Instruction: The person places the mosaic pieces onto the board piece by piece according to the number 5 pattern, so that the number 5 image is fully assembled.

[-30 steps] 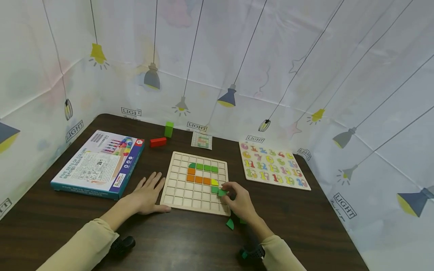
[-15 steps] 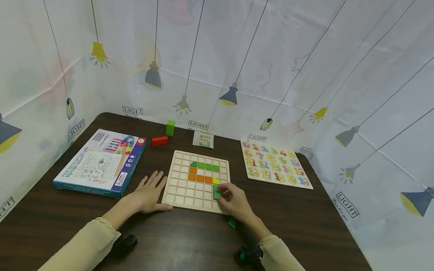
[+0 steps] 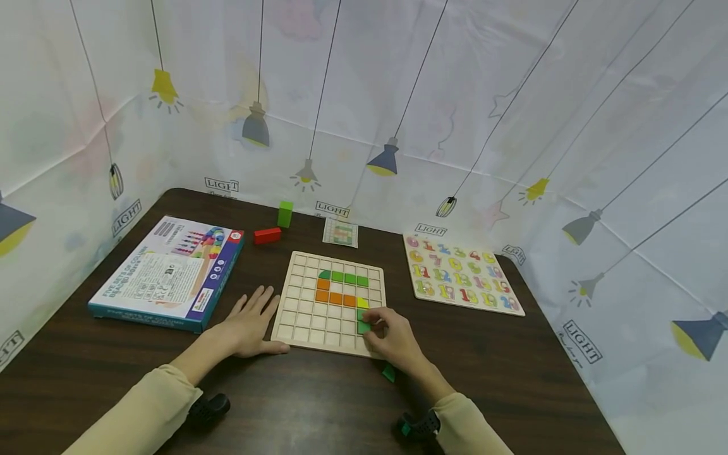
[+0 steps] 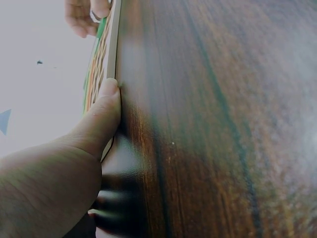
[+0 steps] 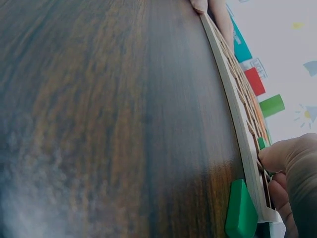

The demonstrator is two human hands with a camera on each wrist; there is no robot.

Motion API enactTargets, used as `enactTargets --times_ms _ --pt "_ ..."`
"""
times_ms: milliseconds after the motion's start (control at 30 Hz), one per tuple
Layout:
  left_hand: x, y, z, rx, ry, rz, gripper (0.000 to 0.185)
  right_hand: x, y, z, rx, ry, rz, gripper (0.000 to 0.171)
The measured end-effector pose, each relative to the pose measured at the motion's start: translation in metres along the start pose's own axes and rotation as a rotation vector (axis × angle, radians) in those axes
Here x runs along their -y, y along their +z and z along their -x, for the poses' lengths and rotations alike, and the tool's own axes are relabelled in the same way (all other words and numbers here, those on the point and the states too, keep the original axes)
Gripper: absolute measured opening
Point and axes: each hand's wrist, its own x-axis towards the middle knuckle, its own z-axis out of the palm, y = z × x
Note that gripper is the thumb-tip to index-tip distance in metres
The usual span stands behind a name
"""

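Note:
A square wooden grid board (image 3: 309, 319) lies in the middle of the table, bearing green, orange and yellow tiles in some of its cells. My right hand (image 3: 395, 335) is over the board's right side, thumb and forefinger pinching a green square tile (image 3: 363, 327) at a cell below the yellow tile (image 3: 362, 303). The right wrist view shows the thumb close by that green tile (image 5: 262, 143). My left hand (image 3: 247, 325) rests flat with fingers spread, its thumb (image 4: 110, 88) touching the board's near left corner.
A loose green piece (image 3: 389, 373) lies by the board's near right corner. Behind are a red block (image 3: 267, 236), an upright green block (image 3: 285, 215) and a small pattern card (image 3: 340, 233). A flat box (image 3: 165, 272) stands left, a number board (image 3: 463, 273) right.
My right hand has moved slightly left with the green tile, bringing it into line below the other green tile in that column. The left hand stays in place.

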Motion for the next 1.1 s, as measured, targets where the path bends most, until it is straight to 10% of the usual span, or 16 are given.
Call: enactTargets --times_ms 1100 --pt "-0.007 -0.008 0.007 -0.015 0.014 0.003 0.104 -0.011 -0.033 0.02 -0.081 0.015 0.036 0.029"
